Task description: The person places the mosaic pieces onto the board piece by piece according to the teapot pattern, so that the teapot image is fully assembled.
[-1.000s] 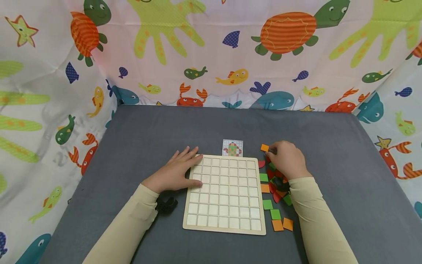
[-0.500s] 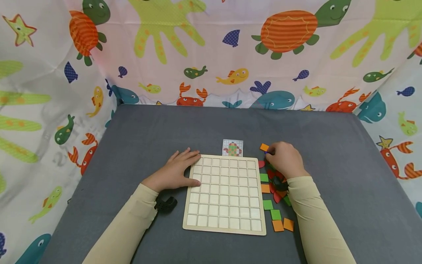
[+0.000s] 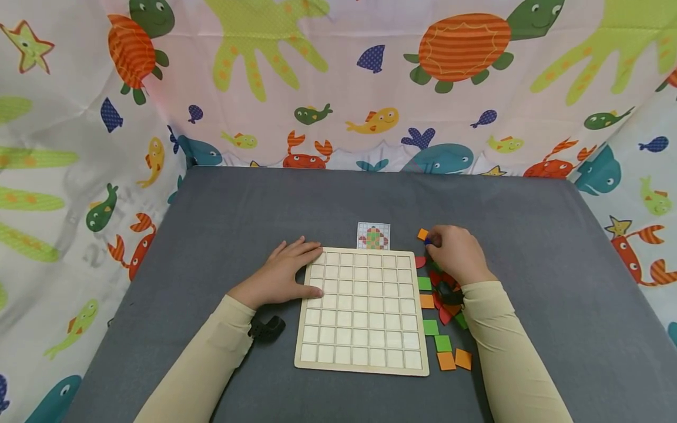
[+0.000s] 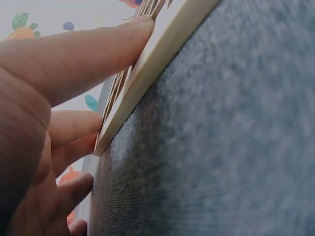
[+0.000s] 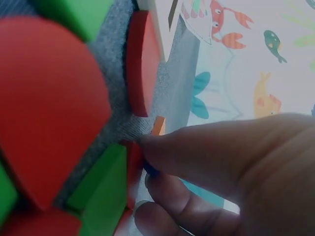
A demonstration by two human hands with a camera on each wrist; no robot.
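A pale wooden grid board [image 3: 365, 308] lies flat in the head view. My left hand [image 3: 280, 273] rests on its left edge, fingers spread, with the thumb on the grid; the left wrist view shows the thumb [image 4: 98, 56] lying over the rim. Beyond the board's upper right corner, my right hand [image 3: 460, 254] pinches a small blue piece [image 5: 150, 168] between thumb and fingers. The piece's shape is mostly hidden. An orange tile [image 3: 422, 234] lies just left of those fingertips. Under and below the right hand are red, green and orange pieces, partly covered by it.
A small pattern card [image 3: 373, 236] lies against the board's far edge. Green tiles [image 3: 443, 343] and orange tiles [image 3: 446, 361] line the board's right side. A red rounded piece [image 3: 420, 262] touches its upper right. A fabric printed with sea animals [image 3: 338, 88] stands behind the grey table [image 3: 264, 200].
The right fingertips have shifted slightly toward the orange tile, and a bit of the blue piece now shows at them. My left hand and the board stay put.
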